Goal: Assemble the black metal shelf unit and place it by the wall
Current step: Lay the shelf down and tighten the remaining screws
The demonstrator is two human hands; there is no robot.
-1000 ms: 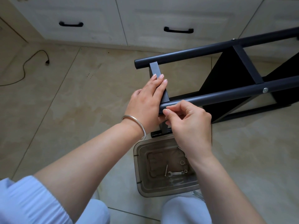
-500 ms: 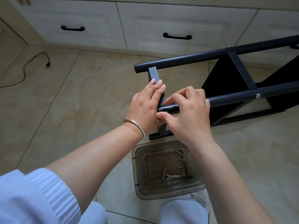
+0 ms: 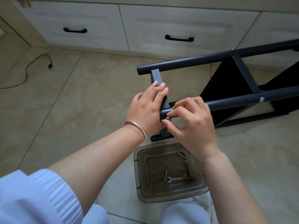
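Head camera looks steeply down, close above floor (image 3: 64,110).

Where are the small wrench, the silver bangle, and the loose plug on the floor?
small wrench (image 3: 174,179): head view, on its shaft, inside the clear plastic bin.
silver bangle (image 3: 139,127): head view, on the band across the left wrist.
loose plug (image 3: 50,66): head view, on the cord's end.

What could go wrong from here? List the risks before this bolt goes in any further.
1. The right hand pinches a small bolt at the end of the lower black tube by fingertips only; it could slip and drop, perhaps missing the clear plastic tray below.
2. The left hand alone steadies the flat crossbar; if it shifts, the holes may misalign and the bolt may cross-thread.
3. The small wrench lies unused in the tray, so the joint may stay loose.
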